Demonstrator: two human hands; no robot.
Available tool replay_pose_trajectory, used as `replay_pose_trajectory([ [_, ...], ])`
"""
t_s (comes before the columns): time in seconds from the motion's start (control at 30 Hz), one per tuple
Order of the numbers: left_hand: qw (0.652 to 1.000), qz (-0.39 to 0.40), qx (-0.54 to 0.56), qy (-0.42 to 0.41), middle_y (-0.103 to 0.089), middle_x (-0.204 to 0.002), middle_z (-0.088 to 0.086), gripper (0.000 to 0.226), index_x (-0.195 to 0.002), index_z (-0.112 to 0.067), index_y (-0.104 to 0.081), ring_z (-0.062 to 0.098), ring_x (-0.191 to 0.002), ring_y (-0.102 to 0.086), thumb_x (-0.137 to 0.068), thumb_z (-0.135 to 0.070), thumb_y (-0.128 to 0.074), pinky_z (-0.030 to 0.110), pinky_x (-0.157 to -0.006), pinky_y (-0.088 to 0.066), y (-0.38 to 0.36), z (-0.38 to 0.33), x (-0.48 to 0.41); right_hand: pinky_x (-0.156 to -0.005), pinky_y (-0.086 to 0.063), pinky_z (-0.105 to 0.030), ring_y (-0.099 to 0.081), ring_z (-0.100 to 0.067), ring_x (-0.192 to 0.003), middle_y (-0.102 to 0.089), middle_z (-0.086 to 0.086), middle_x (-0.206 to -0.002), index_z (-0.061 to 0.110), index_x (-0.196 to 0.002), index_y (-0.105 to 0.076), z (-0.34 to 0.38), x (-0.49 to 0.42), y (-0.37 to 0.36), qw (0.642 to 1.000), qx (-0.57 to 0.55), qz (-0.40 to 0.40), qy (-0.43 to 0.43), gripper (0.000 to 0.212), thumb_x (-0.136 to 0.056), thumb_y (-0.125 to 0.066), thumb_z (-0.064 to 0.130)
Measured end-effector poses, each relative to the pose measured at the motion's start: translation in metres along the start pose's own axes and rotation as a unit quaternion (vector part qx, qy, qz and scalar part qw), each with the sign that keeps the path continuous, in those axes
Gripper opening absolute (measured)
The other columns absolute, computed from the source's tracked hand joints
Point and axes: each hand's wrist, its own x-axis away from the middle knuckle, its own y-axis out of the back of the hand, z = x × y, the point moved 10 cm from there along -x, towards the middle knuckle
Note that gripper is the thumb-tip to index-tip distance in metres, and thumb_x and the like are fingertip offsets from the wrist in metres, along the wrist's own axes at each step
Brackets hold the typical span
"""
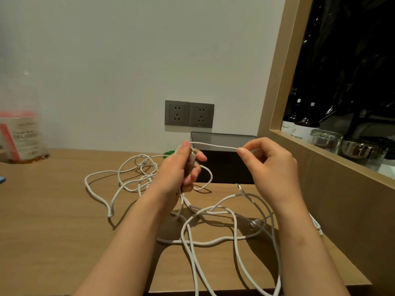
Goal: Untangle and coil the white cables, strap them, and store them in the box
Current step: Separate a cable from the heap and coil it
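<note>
White cables [198, 212] lie tangled in loose loops across the wooden table [53, 210]. My left hand [181, 165] grips one cable near its plug end, fingers curled round it. A taut stretch of that cable [215, 145] runs rightwards to my right hand [271, 165], which pinches it between thumb and forefinger. Both hands are raised above the table in front of the dark open box [224, 163], which stands against the wall. A small green thing [168, 153], possibly a strap, peeks out behind my left hand.
Two grey wall sockets [189, 113] sit above the box. A blurred clear container with a red and white label [20, 135] stands at the far left. On the right, a wooden-framed recess [284, 133] holds bottles and a glass jar [326, 139]. The table's front edge lies below.
</note>
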Motion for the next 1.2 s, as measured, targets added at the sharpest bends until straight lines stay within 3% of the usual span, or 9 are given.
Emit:
replay_pose_trajectory([
  [0.17,0.984,-0.09,0.145,0.053,-0.058,-0.059,0.0,0.05,-0.096,-0.014,-0.064,0.006,-0.045,-0.046,-0.099,-0.047,-0.027,0.018,-0.044,-0.037,0.005,0.011,0.0,-0.055,-0.041,-0.014,-0.053,-0.002,-0.068,-0.056,0.012,-0.072,0.027,-0.087,-0.059,0.004,0.003,-0.022,0.998,0.024,0.061,0.009,0.004,-0.09,-0.058,0.028],
  [0.33,0.962,-0.144,0.214,0.089,-0.072,-0.082,0.006,0.05,-0.097,-0.013,-0.066,0.014,-0.073,-0.068,-0.1,-0.044,-0.027,0.026,-0.061,-0.052,0.013,0.016,0.002,-0.06,-0.045,-0.022,-0.054,-0.004,-0.068,-0.056,0.014,-0.07,0.029,-0.089,-0.061,0.008,0.006,-0.037,0.992,0.061,0.11,0.02,0.003,-0.09,-0.058,0.029],
  [0.43,0.942,-0.142,0.287,0.098,-0.071,-0.09,0.009,0.049,-0.098,-0.007,-0.062,0.019,-0.083,-0.068,-0.1,-0.042,-0.028,0.032,-0.072,-0.053,0.014,0.015,0.002,-0.068,-0.049,-0.025,-0.054,-0.003,-0.074,-0.054,0.017,-0.074,0.032,-0.094,-0.06,0.006,0.011,-0.054,0.982,0.087,0.165,0.015,0.005,-0.091,-0.056,0.03],
  [0.57,0.919,-0.157,0.345,0.112,-0.069,-0.088,0.011,0.045,-0.096,-0.005,-0.059,0.023,-0.084,-0.067,-0.1,-0.041,-0.031,0.037,-0.076,-0.052,0.018,0.019,0.004,-0.076,-0.053,-0.031,-0.056,-0.005,-0.08,-0.058,0.014,-0.082,0.033,-0.095,-0.062,0.01,0.018,-0.07,0.971,0.104,0.213,0.012,0.007,-0.091,-0.056,0.033],
  [0.7,0.901,-0.2,0.372,0.099,-0.068,-0.067,0.007,0.042,-0.09,-0.008,-0.057,0.018,-0.067,-0.068,-0.1,-0.04,-0.034,0.034,-0.072,-0.053,0.034,0.02,0.006,-0.079,-0.054,-0.031,-0.058,-0.005,-0.083,-0.058,0.015,-0.082,0.03,-0.105,-0.066,0.012,0.026,-0.08,0.955,0.105,0.279,0.003,0.018,-0.09,-0.058,0.033],
  [0.87,0.871,-0.256,0.414,0.072,-0.055,-0.055,0.001,0.041,-0.083,-0.012,-0.052,0.011,-0.049,-0.057,-0.099,-0.044,-0.033,0.036,-0.061,-0.052,0.059,0.016,0.007,-0.071,-0.052,-0.026,-0.056,-0.006,-0.074,-0.058,0.01,-0.075,0.024,-0.099,-0.068,0.014,0.03,-0.084,0.943,0.115,0.312,0.007,0.02,-0.089,-0.057,0.037],
  [1.03,0.852,-0.311,0.42,0.048,-0.042,-0.053,-0.003,0.04,-0.083,-0.015,-0.046,0.007,-0.04,-0.041,-0.096,-0.051,-0.036,0.02,-0.045,-0.046,0.074,0.015,0.011,-0.074,-0.054,-0.031,-0.056,-0.005,-0.08,-0.061,0.013,-0.082,0.029,-0.1,-0.068,0.012,0.021,-0.074,0.958,0.12,0.259,0.01,0.019,-0.089,-0.056,0.038],
  [1.13,0.863,-0.366,0.349,0.01,-0.032,-0.057,-0.004,0.035,-0.085,-0.016,-0.044,0.006,-0.042,-0.03,-0.097,-0.047,-0.037,0.015,-0.038,-0.03,0.088,0.006,0.02,-0.073,-0.054,-0.032,-0.058,-0.006,-0.077,-0.063,0.013,-0.082,0.03,-0.1,-0.067,0.007,0.015,-0.058,0.972,0.116,0.206,0.001,0.017,-0.089,-0.056,0.037],
  [1.2,0.879,-0.404,0.255,-0.012,-0.031,-0.061,-0.004,0.032,-0.093,-0.016,-0.044,0.007,-0.047,-0.028,-0.098,-0.046,-0.036,0.018,-0.041,-0.028,0.092,-0.004,0.029,-0.073,-0.055,-0.03,-0.059,-0.006,-0.075,-0.063,0.013,-0.08,0.029,-0.099,-0.068,0.008,0.014,-0.054,0.974,0.115,0.196,0.003,0.016,-0.089,-0.057,0.037],
])
